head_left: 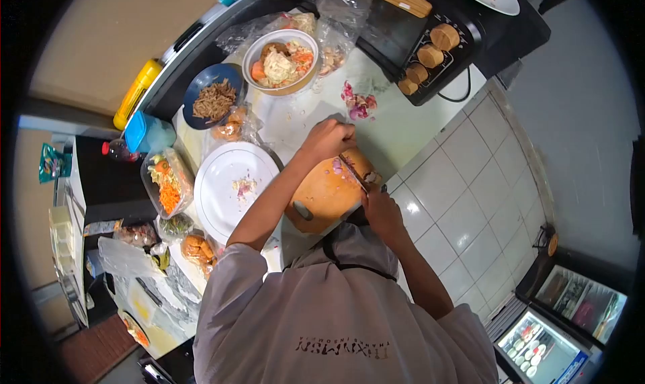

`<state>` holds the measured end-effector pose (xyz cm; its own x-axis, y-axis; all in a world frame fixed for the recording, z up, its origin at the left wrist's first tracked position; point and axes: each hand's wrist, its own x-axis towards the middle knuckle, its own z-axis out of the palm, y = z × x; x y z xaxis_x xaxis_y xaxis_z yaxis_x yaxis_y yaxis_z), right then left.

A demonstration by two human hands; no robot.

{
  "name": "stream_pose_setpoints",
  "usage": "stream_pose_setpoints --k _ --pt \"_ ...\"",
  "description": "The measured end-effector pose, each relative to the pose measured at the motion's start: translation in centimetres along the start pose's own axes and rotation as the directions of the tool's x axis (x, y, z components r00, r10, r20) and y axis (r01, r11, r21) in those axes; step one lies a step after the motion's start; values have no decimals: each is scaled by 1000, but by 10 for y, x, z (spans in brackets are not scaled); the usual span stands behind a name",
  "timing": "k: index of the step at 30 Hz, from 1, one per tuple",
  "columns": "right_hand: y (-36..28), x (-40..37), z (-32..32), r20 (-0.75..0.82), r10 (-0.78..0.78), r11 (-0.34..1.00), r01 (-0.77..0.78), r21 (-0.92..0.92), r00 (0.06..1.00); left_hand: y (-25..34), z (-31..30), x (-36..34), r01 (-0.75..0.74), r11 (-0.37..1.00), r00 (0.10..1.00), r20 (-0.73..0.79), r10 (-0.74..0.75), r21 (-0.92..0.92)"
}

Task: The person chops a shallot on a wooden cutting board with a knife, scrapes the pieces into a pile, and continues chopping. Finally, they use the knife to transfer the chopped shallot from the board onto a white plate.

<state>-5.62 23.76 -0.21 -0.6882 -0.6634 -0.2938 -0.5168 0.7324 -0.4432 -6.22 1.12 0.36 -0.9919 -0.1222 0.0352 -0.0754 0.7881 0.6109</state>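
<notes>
My right hand (381, 209) is wrapped round the handle of a knife (354, 170), whose blade lies across an orange round-edged cutting board (322, 199). Against the far end of the blade, at the board's upper edge, is my left hand (329, 140) with its fingers curled; whether they pinch anything is hidden. Small chopped purple pieces, like shallot (337, 166), lie along the blade. A darker lump (371, 178) rests at the board's right edge, beside my right hand. Purple peelings (359, 104) are on the table above my left hand.
Left of the board stands a white plate (215, 165) with chopped bits. Beyond are a bowl of mixed food (314, 45), a blue bowl of shredded food (191, 92) and a tub of cut vegetables (185, 199). A black stove with wooden knobs (445, 37) stands at upper right.
</notes>
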Motion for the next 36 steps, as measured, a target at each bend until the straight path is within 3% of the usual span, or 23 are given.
stream_pose_setpoints --k 3,6,9,12,15,20,23,24,27,30,31,32,36 --pt "2 6 -13 47 -70 997 69 28 996 -9 6 8 40 999 999 0 -40 5" --pt "-5 -1 -23 135 6 1000 -8 12 991 -9 5 2 30 999 996 -87 -32 -32" --pt "-3 -1 -17 84 34 998 -39 55 996 -1 0 0 87 996 995 -43 -88 -32" --pt "2 11 -35 100 -45 999 44 9 994 -14 7 1 38 997 997 -65 -42 -66" --pt "11 24 -27 92 -95 995 91 41 991 -6 5 -3 64 998 991 -122 -63 2" --pt "3 25 -56 134 -187 977 199 -82 973 -13 6 -3 141 990 979 -145 -142 -21" --pt "14 29 -34 49 -190 981 188 37 981 -7 -1 -3 184 983 968 -176 -180 4" --pt "12 36 -40 138 -184 983 182 27 973 -8 3 -6 205 979 960 -191 -203 -8" --pt "6 37 -67 203 -210 975 219 -23 956 -11 2 -4 209 977 961 -181 -211 -31" --pt "21 41 -50 212 -228 974 222 55 950 -6 -2 -6 288 957 928 -243 -284 -20" --pt "19 47 -50 196 -245 968 229 101 950 -11 1 -5 254 967 931 -275 -241 13" --pt "22 52 -55 303 -240 970 220 100 922 -11 10 -12 222 975 938 -279 -204 33" --pt "23 63 -76 371 -373 926 365 96 851 -15 4 -21 256 966 928 -272 -257 -38"
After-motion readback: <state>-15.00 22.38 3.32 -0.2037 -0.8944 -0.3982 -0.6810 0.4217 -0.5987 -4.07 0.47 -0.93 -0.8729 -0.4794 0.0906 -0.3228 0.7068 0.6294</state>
